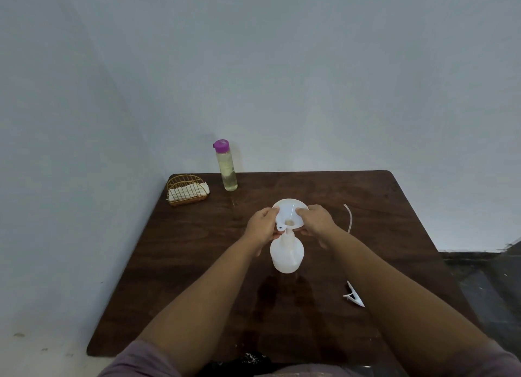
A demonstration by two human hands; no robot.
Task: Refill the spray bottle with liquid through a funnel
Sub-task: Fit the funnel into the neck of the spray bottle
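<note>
A white spray bottle stands upright near the middle of a dark wooden table, its head removed. A white funnel sits with its spout in the bottle's neck, the wide bowl tilted toward the camera so the inside shows. The left hand pinches the funnel's rim on the left, thumb on top, near the small hanging tab; its lower fingers are tucked behind the bowl and hard to make out. The right hand grips the rim on the right, thumb over the edge; the fingers beneath are mostly hidden, so whether they also touch the bottle's neck cannot be told.

At the table's far edge stands a clear bottle of pale yellow liquid with a purple cap, closed. Left of it sits a gold wire napkin holder with white napkins. On the right lies the white spray trigger head, partly covered by the right forearm; its thin dip tube shows farther back, the join between them hidden
</note>
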